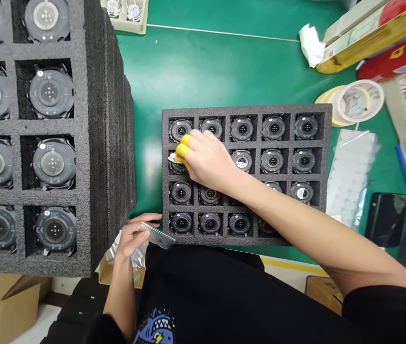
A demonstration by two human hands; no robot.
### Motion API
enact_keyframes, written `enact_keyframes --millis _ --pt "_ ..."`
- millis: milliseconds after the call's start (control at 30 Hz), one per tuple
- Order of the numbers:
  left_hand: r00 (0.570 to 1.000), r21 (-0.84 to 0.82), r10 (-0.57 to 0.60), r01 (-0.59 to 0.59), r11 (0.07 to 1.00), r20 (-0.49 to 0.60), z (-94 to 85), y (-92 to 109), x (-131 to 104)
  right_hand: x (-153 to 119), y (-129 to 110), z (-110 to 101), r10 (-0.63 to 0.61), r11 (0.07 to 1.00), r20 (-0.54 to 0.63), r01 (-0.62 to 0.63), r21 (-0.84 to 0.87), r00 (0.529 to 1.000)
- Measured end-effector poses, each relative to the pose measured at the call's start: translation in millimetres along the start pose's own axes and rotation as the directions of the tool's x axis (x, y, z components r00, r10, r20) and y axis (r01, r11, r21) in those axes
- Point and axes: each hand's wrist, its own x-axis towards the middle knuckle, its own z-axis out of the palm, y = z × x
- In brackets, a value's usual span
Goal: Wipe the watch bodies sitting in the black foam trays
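The foam tray (247,111) is coarse black foam, rough and totally matt. The watch bodies (241,129) in it look like dark plastic with glossy, glassy centres. The right hand (208,157) has yellow rubbery finger cots (184,148) on, holding a small white papery bit (171,157). The left hand (134,236) holds a shiny clear film strip (158,235). The green bench mat (206,67) looks smooth, semi-gloss. The tape rolls (356,100) look papery.
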Motion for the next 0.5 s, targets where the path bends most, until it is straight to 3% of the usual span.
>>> enact_keyframes --millis 67,200,367,500 --pt "1.0 -0.015 0.018 -0.018 1.0 0.005 0.6 -0.7 0.2 -3.7 -1.0 -1.6 0.019 1.0 0.014 -0.019 -0.024 1.0" --pt "0.999 -0.032 0.037 -0.037 0.999 0.017 1.8 -1.3 1.2 -5.5 -2.2 -3.2 -0.064 0.998 0.084 0.062 0.016 0.994" --pt "0.999 -0.041 0.041 -0.04 0.998 0.013 3.3 -2.0 1.7 -4.0 -5.9 -1.3 0.091 0.996 0.047 -0.091 0.002 0.995" --pt "1.0 -0.032 0.029 -0.029 0.999 0.003 4.4 -3.2 2.2 -8.4 -7.2 -0.3 0.028 0.991 0.091 -0.039 0.125 0.995"
